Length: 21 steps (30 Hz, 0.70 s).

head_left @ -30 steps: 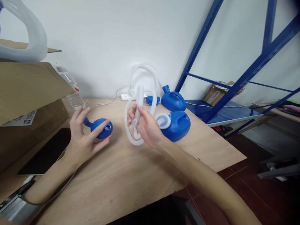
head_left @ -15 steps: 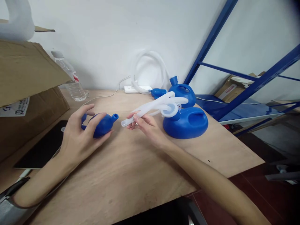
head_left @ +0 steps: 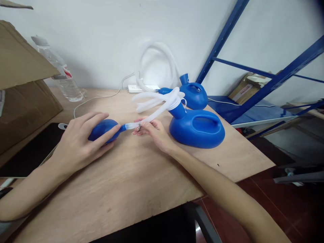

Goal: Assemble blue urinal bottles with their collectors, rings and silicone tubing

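My left hand [head_left: 82, 138] is wrapped over a blue bulb-shaped plastic piece [head_left: 102, 127], its narrow nozzle pointing right. The end of a translucent white hose [head_left: 156, 114] meets that nozzle and appears pushed over it. Just behind this joint, my right hand [head_left: 157, 133] pinches the hose between thumb and fingers. A small wire hose clamp [head_left: 138, 126] sits there by the fingertips. From there the hose loops in a bundle over the slanted neck of a blue handled bottle [head_left: 196, 130], which rests on the wooden table [head_left: 141, 189].
Behind stands another blue handled bottle [head_left: 194, 96] with a coiled hose [head_left: 162, 45], near a white power strip [head_left: 133, 88]. At left are a water bottle [head_left: 59, 72], a cardboard box [head_left: 27, 104] and a dark tablet [head_left: 27, 148]. A blue metal rack [head_left: 220, 37] rises at right.
The hose end, apart from the bulb's nozzle before, now meets it. The hose bundle has shifted, and the left fingers have flattened over the bulb. The view has shifted slightly.
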Each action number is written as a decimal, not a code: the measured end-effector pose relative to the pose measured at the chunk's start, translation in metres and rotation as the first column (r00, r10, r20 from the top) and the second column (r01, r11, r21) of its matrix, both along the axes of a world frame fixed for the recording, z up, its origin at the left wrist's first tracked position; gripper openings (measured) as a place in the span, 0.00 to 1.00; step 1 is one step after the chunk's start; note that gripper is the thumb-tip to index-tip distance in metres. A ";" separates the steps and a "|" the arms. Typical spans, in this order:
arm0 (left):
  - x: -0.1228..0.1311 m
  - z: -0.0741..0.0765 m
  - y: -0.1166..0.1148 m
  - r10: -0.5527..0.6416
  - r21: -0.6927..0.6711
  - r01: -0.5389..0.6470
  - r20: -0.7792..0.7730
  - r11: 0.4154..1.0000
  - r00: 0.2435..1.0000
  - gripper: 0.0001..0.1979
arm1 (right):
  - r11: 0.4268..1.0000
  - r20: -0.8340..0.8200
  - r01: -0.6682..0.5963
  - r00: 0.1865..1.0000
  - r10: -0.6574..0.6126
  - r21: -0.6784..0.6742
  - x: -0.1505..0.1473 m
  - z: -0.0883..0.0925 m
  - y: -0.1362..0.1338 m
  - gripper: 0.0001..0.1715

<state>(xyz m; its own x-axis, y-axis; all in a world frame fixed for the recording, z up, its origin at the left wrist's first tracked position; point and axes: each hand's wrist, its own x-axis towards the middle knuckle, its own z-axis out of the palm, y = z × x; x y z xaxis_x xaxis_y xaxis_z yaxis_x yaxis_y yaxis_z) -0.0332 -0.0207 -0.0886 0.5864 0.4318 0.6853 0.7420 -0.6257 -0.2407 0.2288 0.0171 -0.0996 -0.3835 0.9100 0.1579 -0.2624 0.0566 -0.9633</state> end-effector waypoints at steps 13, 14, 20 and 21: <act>-0.007 0.007 0.004 -0.161 0.235 0.201 -0.177 0.951 0.971 0.18 | 0.990 0.090 -0.142 0.986 0.143 -0.022 0.010 -0.002 0.003 0.19; -0.007 0.008 0.003 -0.159 0.238 0.203 -0.190 0.950 0.969 0.17 | 0.990 0.096 -0.140 0.985 0.140 -0.013 0.011 -0.002 0.003 0.21; -0.004 0.010 0.000 -0.146 0.225 0.184 -0.175 0.957 0.974 0.15 | 0.993 0.096 -0.117 0.988 0.120 -0.034 0.008 -0.002 0.001 0.23; -0.003 0.009 0.000 -0.144 0.218 0.179 -0.166 0.960 0.976 0.15 | 0.992 0.093 -0.116 0.989 0.119 -0.045 0.007 -0.003 0.001 0.23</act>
<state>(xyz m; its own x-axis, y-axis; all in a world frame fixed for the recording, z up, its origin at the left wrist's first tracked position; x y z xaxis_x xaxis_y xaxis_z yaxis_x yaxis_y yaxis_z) -0.0363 -0.0204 -0.0798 0.7367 0.1640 0.6560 0.5813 -0.6492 -0.4905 0.2357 0.0179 -0.1021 -0.4996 0.8625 0.0807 -0.1720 -0.0075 -0.9851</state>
